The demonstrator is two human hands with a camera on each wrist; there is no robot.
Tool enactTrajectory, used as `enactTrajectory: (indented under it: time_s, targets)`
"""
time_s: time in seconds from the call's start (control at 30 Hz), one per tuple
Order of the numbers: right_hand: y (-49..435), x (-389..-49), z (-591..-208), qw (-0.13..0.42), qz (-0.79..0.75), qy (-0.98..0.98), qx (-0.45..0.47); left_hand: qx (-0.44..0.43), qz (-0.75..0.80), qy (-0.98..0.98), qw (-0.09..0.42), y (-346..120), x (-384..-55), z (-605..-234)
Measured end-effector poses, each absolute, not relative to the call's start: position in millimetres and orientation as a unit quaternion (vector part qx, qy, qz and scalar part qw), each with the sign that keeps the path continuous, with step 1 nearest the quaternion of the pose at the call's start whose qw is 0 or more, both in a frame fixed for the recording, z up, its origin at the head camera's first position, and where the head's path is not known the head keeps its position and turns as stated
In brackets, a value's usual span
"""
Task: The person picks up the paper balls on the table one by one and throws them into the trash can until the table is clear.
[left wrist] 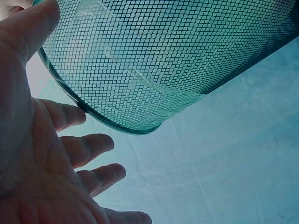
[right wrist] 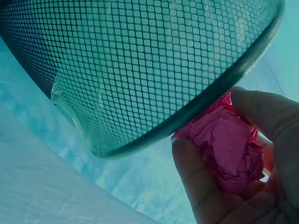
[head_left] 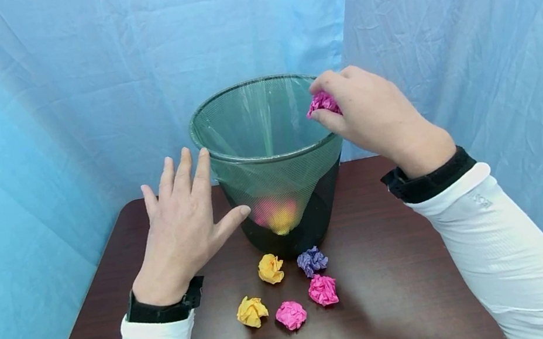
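Observation:
A mesh wastebasket (head_left: 327,202) lined with a thin green bag stands at the table's far side. My right hand (head_left: 374,109) pinches a crumpled magenta paper ball (head_left: 323,103) at the basket's right rim; in the right wrist view the paper ball (right wrist: 226,147) sits between thumb and fingers beside the rim. My left hand (head_left: 181,225) is spread flat with straight fingers by the basket's left side, index fingertip close to the rim; whether it touches I cannot tell. Pink and yellow paper balls (head_left: 279,216) show through the mesh, low in the bag.
In front of the basket, on the dark wood table (head_left: 403,291), lie two yellow paper balls (head_left: 270,268), a purple paper ball (head_left: 312,261) and two pink paper balls (head_left: 322,290). Light blue curtains (head_left: 125,50) hang behind and on both sides.

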State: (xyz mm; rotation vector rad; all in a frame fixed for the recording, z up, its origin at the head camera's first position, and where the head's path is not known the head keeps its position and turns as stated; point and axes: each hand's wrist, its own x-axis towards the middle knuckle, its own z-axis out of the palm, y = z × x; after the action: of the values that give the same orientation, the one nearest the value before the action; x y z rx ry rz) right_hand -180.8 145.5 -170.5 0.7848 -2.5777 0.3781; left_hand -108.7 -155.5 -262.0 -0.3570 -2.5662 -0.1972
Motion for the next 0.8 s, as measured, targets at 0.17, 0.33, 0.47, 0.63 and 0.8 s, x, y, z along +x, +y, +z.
enactTrajectory:
  time_s: [0.17, 0.33, 0.47, 0.63, 0.8]
  targets:
    - [144.3, -181.5, -172.5, 0.207, 0.132, -0.928, 0.282, -0.135, -0.069, -0.950, 0.272, -154.2, -108.8, -261.4]
    - [143.9, -181.6, -174.2, 0.201, 0.128, -0.931, 0.278, -0.134, -0.068, -0.950, 0.273, -153.8, -108.7, -261.2]
    - [143.9, -181.2, -175.3, 0.194, 0.128, -0.933, 0.274, -0.134, -0.070, -0.951, 0.271, -153.3, -108.4, -261.1]
    - [143.8, -180.8, -175.8, 0.192, 0.123, -0.935, 0.271, -0.135, -0.071, -0.950, 0.271, -152.6, -108.2, -261.0]
    - [143.5, -180.1, -176.3, 0.192, 0.116, -0.937, 0.268, -0.136, -0.071, -0.950, 0.272, -152.2, -108.1, -261.6]
